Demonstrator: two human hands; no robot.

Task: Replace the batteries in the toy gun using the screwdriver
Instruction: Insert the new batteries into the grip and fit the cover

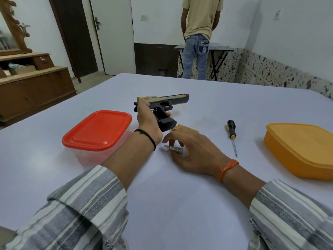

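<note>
The toy gun (167, 102), dark grey with a yellow-and-cream slide, lies on its side on the table with its barrel pointing right. My left hand (146, 121) grips it at the handle, where the battery compartment (159, 113) stands open. My right hand (191, 150) rests on the table just below the handle, its fingertips closed on a silver battery (173, 149) that lies on the tabletop. A small yellow piece (177, 127) shows just above my right hand's knuckles. The screwdriver (232, 135), black-and-yellow handled, lies to the right, tip toward me.
A clear box with a red lid (97, 129) stands left of the gun. An orange-lidded box (302, 148) sits at the right edge. A person (200, 33) stands with their back turned beyond the table's far edge. A wooden cabinet (32, 87) is at the left.
</note>
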